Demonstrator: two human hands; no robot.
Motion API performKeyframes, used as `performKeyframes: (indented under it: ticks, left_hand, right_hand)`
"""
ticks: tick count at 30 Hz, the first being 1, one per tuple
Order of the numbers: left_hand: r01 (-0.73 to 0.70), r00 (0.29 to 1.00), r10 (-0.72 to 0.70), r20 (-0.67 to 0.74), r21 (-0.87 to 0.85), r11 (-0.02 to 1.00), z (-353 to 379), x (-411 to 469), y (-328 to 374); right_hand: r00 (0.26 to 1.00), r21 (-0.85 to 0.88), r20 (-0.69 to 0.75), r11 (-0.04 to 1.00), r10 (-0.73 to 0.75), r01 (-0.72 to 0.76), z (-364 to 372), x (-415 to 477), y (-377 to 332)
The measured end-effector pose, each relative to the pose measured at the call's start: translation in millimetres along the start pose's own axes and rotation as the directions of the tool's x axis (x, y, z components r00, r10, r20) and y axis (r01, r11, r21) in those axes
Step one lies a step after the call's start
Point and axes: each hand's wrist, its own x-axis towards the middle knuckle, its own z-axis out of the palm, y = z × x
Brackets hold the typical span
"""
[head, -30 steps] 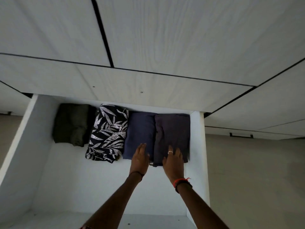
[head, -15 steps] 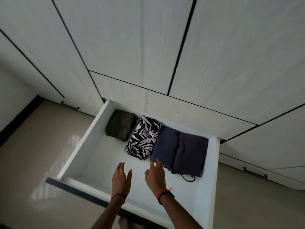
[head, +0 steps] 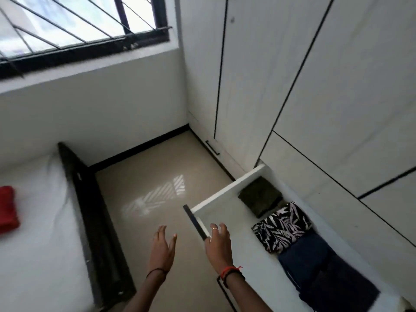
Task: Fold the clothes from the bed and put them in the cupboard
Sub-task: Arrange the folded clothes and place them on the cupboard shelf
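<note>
Head view: the left hand (head: 162, 249) hangs over the floor (head: 157, 174), fingers straight and a little spread, holding nothing. A thin black band circles its wrist. The right hand (head: 219, 246) is just beside it, over the front edge of the open drawer (head: 227, 189). Its fingers are loosely spread and grip nothing; whether they touch the edge cannot be told. It wears a ring, and red thread with a dark band at the wrist.

The drawer stands pulled out from the cupboard (head: 337, 86). Four folded clothes lie in a row along its back wall: an olive piece (head: 260, 195) nearest the left wall, then a leaf-print piece (head: 281, 226), a navy piece (head: 304, 255) and a dark piece (head: 342, 289) — each touching the next. The front part of the drawer floor is bare white.

At the left is the bed (head: 40, 244) with a white sheet and a dark frame. A red garment (head: 7, 209) lies on it at the picture's edge — well apart from both hands. Above the bed a barred window (head: 78, 21) throws a striped patch of light on the floor.
</note>
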Motion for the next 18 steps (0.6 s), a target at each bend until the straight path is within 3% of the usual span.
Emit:
performKeyframes:
  ticks: [5, 11, 18]
  left_hand:
    - [0.080, 0.989, -0.084, -0.125, -0.038, 0.996, -87.5, -0.1, -79.0]
    - [0.226, 0.945, -0.257, -0.203, -0.164, 0.960, -186.1, -10.1, -172.9]
    - [0.329, 0.857, -0.463, -0.226, -0.451, 0.829, -279.4, -14.3, -259.1]
  right_hand:
    - [0.986, -0.046, 0.061, 0.987, -0.153, 0.156, 49.3, -18.3, -110.4]
    - [0.961, 0.068, 0.192, 0.979, -0.201, 0.192, 119.6, -53.5, -229.8]
    - [0.890, 0.149, 0.324, 0.946, -0.321, 0.286, 187.7, -85.8, -342.9]
